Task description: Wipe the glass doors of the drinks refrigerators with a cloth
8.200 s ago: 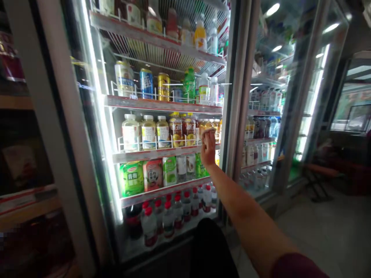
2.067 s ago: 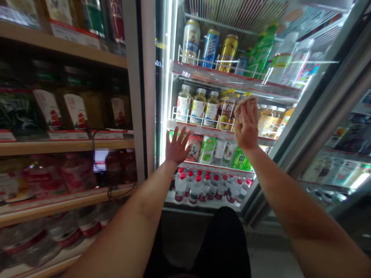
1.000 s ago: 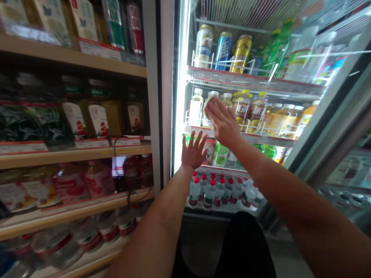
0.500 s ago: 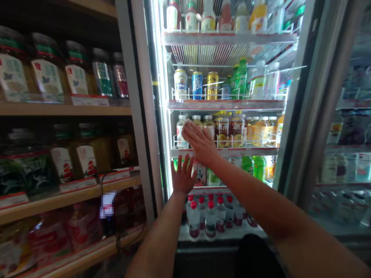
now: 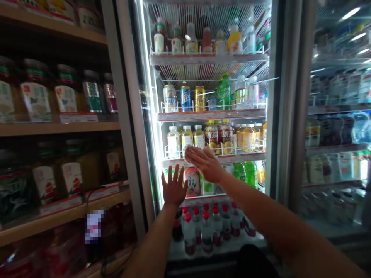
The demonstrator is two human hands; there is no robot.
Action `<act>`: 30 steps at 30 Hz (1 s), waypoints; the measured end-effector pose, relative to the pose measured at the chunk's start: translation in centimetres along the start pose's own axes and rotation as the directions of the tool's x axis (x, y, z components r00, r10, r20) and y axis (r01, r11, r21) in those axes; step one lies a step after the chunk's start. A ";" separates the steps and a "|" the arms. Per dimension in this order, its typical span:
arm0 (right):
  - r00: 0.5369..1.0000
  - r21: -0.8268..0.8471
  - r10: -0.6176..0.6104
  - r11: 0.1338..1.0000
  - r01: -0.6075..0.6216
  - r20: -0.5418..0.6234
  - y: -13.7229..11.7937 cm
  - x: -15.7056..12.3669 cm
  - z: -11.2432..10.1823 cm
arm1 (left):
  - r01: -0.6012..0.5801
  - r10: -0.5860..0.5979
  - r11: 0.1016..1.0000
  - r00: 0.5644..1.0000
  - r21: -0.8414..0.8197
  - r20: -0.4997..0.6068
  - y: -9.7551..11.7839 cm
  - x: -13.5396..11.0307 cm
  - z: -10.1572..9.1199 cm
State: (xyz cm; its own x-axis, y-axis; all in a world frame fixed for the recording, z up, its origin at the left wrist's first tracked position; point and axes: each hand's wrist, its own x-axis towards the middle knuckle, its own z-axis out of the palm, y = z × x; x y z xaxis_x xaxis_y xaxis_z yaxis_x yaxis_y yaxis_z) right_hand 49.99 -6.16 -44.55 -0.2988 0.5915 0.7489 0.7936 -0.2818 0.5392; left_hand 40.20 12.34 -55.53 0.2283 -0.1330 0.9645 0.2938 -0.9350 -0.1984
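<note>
My right hand (image 5: 206,163) presses a pale wad of cloth or tissue (image 5: 189,150) against the glass door of a lit drinks fridge, in front of the third shelf's rail. Its fingers lie together over the wad, pointing left. Lower and to the left, my left hand (image 5: 174,187) is spread flat on the glass with nothing in it. Behind the door, white-capped bottles (image 5: 174,141) and brown tea bottles (image 5: 226,135) stand above the hands. A pink-labelled bottle (image 5: 192,181) shows between them.
A metal door frame (image 5: 282,108) borders the glass on the right, with another fridge beyond. To the left, wooden shelves (image 5: 58,129) hold bottled drinks, and a blurred phone-like object (image 5: 94,227) hangs there. Red-capped bottles (image 5: 206,231) stand at the fridge's bottom.
My right hand has slid down the glass with the wad, from in front of the bottles to the shelf rail. My left hand stays nearly in place. The view has tilted up and turned slightly right.
</note>
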 end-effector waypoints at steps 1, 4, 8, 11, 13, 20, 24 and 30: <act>1.000 -0.008 -0.005 1.000 0.005 0.006 0.2 -0.2 -0.2 | -0.004 0.004 1.000 1.000 0.005 0.000 0.0 0.0 0.0; 0.994 -0.032 0.103 0.994 -0.104 -0.024 1.1 -0.6 -0.9 | -0.011 0.011 0.999 1.000 0.030 -0.004 0.0 0.1 0.0; 0.980 -0.027 0.191 0.981 -0.193 -0.055 1.6 -2.0 -1.2 | -0.012 0.012 0.999 1.000 0.038 -0.001 0.0 0.2 -0.1; 0.992 -0.029 0.124 0.992 -0.124 -0.032 2.4 -3.1 -1.4 | -0.008 0.009 1.000 1.000 0.015 -0.013 -0.1 0.1 0.0; 0.987 -0.049 0.148 0.987 -0.152 -0.067 3.2 -3.6 -1.7 | -0.001 0.001 1.000 1.000 -0.003 -0.012 -0.2 0.1 0.2; 0.924 -0.061 0.343 0.932 -0.357 -0.169 4.2 -7.0 -2.4 | 0.010 -0.010 1.000 1.000 -0.011 0.007 -0.1 0.1 0.3; 0.945 -0.057 0.301 0.949 -0.310 -0.129 5.5 -8.9 -2.9 | -0.003 0.003 1.000 1.000 0.016 0.003 -0.2 0.2 0.3; 0.828 -0.059 0.495 0.848 -0.526 -0.262 6.0 -12.8 -2.6 | -0.012 0.012 1.000 1.000 0.018 0.001 -0.1 0.3 0.1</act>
State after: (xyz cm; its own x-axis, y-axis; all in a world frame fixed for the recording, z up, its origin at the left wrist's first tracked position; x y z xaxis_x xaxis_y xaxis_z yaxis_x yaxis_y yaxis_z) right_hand 57.24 -17.35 -49.85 0.0067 0.1526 0.9883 0.7992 -0.5948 0.0864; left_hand 40.29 12.43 -55.25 0.2331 -0.1439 0.9617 0.3072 -0.9274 -0.2132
